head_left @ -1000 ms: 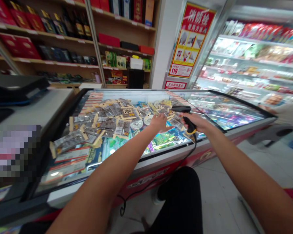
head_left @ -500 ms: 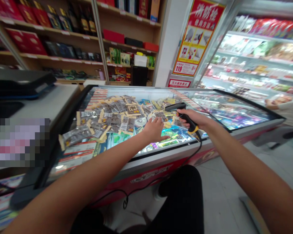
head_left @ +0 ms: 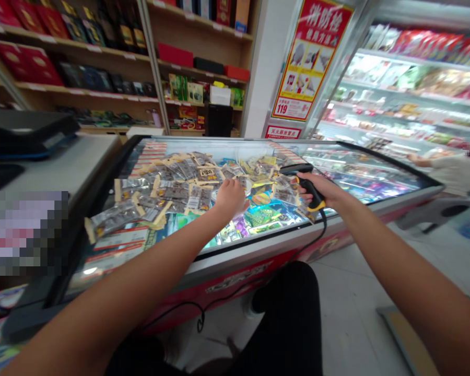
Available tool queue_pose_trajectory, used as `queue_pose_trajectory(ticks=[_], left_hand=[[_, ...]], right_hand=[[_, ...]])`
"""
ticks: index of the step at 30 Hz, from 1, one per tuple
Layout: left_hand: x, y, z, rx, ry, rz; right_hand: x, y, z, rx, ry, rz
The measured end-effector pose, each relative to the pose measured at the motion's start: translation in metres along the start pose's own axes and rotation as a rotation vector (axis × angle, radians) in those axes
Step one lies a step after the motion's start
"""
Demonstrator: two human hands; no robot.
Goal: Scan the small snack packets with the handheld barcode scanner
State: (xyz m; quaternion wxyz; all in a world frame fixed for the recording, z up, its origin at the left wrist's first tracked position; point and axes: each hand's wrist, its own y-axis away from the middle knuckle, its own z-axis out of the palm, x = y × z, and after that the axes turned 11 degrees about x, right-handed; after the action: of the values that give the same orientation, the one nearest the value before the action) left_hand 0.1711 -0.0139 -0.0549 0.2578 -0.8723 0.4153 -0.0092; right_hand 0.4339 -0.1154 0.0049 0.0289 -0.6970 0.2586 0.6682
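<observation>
My left hand [head_left: 231, 197] hovers over or rests at the right edge of a pile of small clear snack packets [head_left: 176, 190] with tan ends. Its fingers are curled in; the hand itself hides their tips and anything in them. In my right hand [head_left: 323, 190] is a black and yellow barcode scanner [head_left: 312, 194], its head pointing left above the glass top of a chest freezer [head_left: 235, 244]. Below and left of the scanner, a few more packets [head_left: 285, 189] lie on the glass. A cable hangs from the scanner's handle.
A counter [head_left: 97, 156] with a black device [head_left: 27, 133] stands at the left. Wooden shelves [head_left: 102, 94] hold bottles and boxes behind the freezer. At the far right, a person's sleeve [head_left: 450, 169] shows beside a stool [head_left: 434, 214]. The cable [head_left: 219, 302] loops near my legs.
My left hand has drawn back leftward and its fingers have curled from stretched out. My right hand has shifted right with the barcode scanner. Packets now lie farther right, beneath the scanner.
</observation>
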Motion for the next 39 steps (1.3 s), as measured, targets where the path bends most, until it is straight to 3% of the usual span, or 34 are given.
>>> queue_pose_trajectory(ticks=[3,8,11,13,17,23,29,39], left_hand=[[0.011,-0.003,0.001,0.042,0.086,0.139],[0.071,-0.015,0.004,-0.052,0.306,0.435],[0.102,-0.025,0.009,-0.016,0.346,0.409],[0.109,-0.029,0.012,0.001,0.338,0.375],[0.091,-0.023,0.015,0.022,0.331,0.347],[0.061,-0.002,0.008,0.045,0.317,0.320],[0.063,-0.001,0.001,0.011,0.301,0.302],[0.065,-0.001,-0.001,-0.029,0.294,0.295]], right_hand=[[0.007,-0.002,-0.014,0.010,-0.024,-0.005],[0.010,0.001,-0.019,0.027,0.027,-0.130],[0.008,0.003,-0.017,0.102,-0.020,-0.198],[0.006,0.004,-0.018,0.100,-0.059,-0.205],[0.005,0.007,-0.022,0.063,0.016,-0.203],[0.001,0.012,-0.011,-0.105,0.244,-0.114],[-0.011,0.012,0.000,-0.199,0.128,0.184],[-0.015,0.007,-0.018,-0.261,0.036,0.219]])
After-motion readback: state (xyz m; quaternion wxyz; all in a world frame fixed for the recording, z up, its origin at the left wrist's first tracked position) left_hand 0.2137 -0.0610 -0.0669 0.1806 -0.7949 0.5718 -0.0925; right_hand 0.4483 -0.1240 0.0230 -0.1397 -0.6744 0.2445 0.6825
